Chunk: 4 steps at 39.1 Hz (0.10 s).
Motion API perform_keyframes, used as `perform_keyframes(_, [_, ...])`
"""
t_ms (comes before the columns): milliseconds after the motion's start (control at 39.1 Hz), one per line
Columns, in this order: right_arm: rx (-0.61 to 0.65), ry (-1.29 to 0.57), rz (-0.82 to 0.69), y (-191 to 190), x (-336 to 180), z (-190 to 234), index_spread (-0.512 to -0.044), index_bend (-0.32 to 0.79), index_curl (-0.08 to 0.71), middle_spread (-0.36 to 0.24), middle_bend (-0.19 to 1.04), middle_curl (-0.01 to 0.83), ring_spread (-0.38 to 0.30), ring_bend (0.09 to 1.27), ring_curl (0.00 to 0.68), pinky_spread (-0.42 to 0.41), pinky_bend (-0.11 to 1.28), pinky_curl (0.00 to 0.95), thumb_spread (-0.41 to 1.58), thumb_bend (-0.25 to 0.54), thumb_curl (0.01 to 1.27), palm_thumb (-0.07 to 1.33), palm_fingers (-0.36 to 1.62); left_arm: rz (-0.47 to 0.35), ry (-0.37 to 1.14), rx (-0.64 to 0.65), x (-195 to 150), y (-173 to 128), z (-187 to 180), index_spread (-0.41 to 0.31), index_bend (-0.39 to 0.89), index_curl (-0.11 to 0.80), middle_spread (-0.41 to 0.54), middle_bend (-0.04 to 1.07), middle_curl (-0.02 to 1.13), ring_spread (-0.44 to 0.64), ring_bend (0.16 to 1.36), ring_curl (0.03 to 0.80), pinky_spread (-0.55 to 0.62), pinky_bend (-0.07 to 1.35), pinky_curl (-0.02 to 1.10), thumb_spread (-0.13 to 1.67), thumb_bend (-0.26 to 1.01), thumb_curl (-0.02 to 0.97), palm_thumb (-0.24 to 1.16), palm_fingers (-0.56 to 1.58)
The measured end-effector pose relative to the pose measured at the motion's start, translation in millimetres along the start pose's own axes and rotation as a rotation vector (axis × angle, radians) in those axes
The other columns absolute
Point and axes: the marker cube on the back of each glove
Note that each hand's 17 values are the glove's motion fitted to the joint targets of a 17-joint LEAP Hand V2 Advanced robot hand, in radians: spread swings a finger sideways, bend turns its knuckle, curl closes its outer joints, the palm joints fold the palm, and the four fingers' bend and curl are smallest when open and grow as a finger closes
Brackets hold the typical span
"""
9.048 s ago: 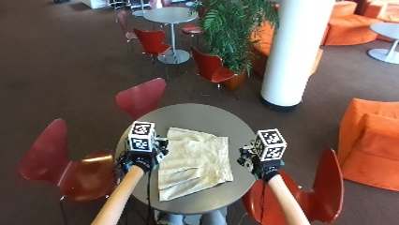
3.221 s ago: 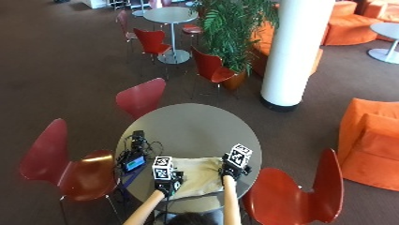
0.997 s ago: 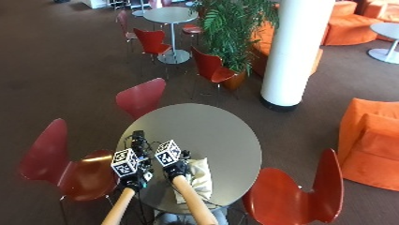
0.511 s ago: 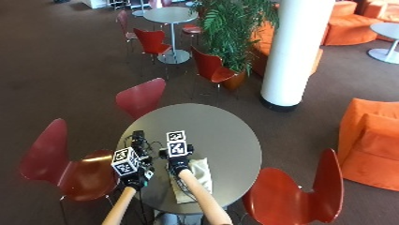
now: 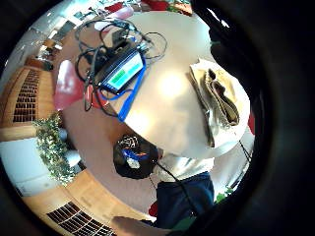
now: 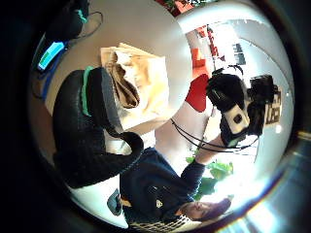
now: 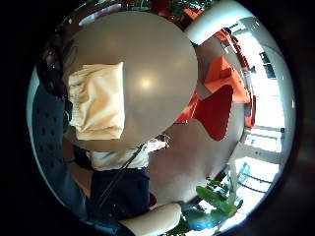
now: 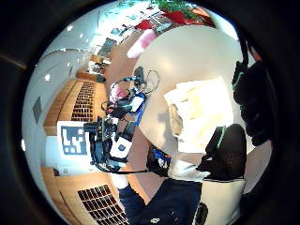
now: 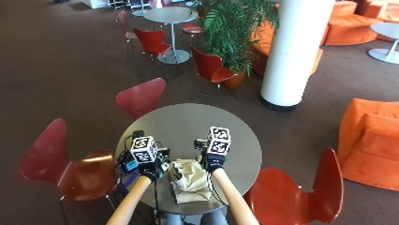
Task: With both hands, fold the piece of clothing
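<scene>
Lying folded at the near edge of the round desk [image 9: 187,123] is the beige piece of clothing [image 9: 189,182]. The left hand [image 9: 151,167] and right hand [image 9: 214,161] are hovering on either side of it, fingers relaxed and holding nothing, beside a blue-edged device [image 9: 129,164].

The piece of clothing [image 9: 189,182] is tan. It is folded into a small bundle. It lies flat at the near edge of the round table [image 9: 187,123].

The person wears black knit gloves with green trim, a dark top and bare forearms.
</scene>
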Motion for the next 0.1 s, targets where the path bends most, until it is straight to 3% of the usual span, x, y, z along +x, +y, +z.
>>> perform_keyframes(102, [0.005,-0.002,0.019,-3.7,15.2,3.2,-0.245,0.12,0.334,-0.173,0.30,0.509,-0.229,0.58,0.447,-0.332,0.59,0.380,0.49,-0.026,0.72,0.98,1.18,-0.002,-0.007,-0.012,5.7,-2.2,4.7,-0.120,0.17,0.429,-0.038,0.16,0.36,0.04,0.32,0.345,0.00,0.19,0.36,1.39,-0.01,0.339,0.42,0.71])
